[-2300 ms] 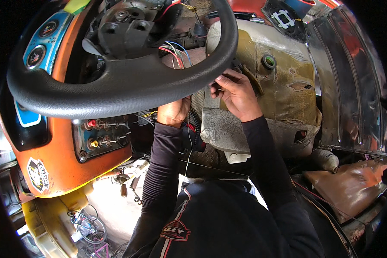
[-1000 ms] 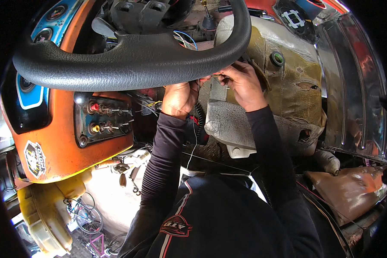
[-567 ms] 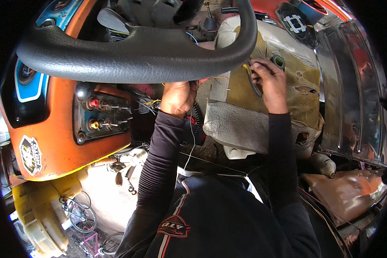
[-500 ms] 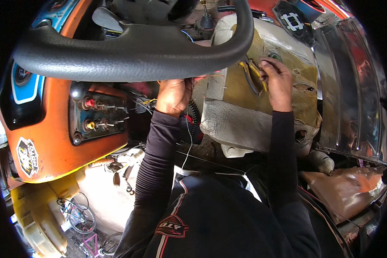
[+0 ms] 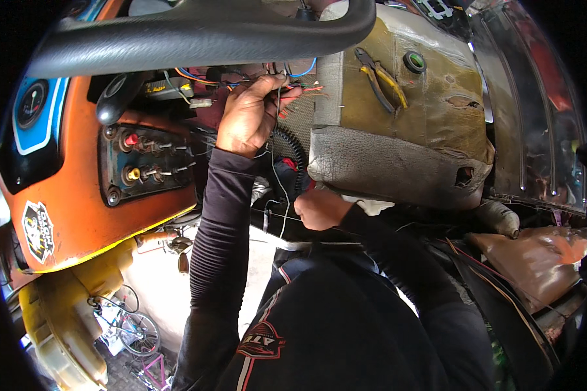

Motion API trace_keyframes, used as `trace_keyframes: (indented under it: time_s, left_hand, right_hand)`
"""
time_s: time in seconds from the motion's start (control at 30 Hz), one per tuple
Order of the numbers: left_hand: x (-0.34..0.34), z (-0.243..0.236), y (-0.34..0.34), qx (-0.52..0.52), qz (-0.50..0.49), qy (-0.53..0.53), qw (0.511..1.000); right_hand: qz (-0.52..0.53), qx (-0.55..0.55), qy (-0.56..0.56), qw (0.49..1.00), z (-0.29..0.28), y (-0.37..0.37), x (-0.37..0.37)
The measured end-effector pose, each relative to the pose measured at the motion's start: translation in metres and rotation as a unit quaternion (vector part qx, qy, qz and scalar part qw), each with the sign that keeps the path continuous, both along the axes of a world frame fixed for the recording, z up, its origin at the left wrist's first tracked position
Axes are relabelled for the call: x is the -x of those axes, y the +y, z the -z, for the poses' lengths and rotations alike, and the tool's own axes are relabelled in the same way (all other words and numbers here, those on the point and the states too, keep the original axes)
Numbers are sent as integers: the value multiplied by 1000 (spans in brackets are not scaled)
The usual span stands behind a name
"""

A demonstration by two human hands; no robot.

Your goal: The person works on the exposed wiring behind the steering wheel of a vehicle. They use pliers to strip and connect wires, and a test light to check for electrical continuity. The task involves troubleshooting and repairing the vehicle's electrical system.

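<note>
My left hand (image 5: 249, 112) pinches thin wires (image 5: 295, 91) below the black steering wheel (image 5: 199, 42), among red, blue and orange ones. My right hand (image 5: 321, 210) is curled just below the front edge of the worn seat cushion (image 5: 424, 156); whether it holds anything is hidden. Yellow-and-black pliers (image 5: 381, 81) lie on the seat, left of a green-and-black ring (image 5: 414, 62). A coiled black cable (image 5: 297, 156) and a thin white wire (image 5: 282, 202) hang down between my hands.
To the left are an orange console (image 5: 68, 189) with a switch panel (image 5: 143, 166) and a black lever knob (image 5: 109, 104). A yellow plastic part (image 5: 49, 313) and a bicycle (image 5: 139, 335) are at lower left. A shiny metal panel (image 5: 528, 117) stands right of the seat.
My right hand has let go of the pliers on the seat and moved down and left below the seat edge. My left hand appears higher, and more wires show under the wheel.
</note>
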State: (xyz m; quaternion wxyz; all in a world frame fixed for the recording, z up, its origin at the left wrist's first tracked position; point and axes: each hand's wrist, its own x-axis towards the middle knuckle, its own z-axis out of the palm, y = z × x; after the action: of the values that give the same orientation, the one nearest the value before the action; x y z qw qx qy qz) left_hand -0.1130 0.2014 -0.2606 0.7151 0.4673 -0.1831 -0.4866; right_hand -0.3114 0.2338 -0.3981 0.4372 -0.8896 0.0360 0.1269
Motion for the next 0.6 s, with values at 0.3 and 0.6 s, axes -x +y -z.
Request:
trace_keyframes:
  time_s: [0.3, 0.6]
  left_hand:
    - [-13, -12, 22, -30, 12, -27, 999]
    - [-4, -28, 29, -109, -15, -54, 992]
  right_hand:
    - [391, 27, -239, 888, 152, 49, -78]
    - [406, 177, -93, 892, 263, 3, -223]
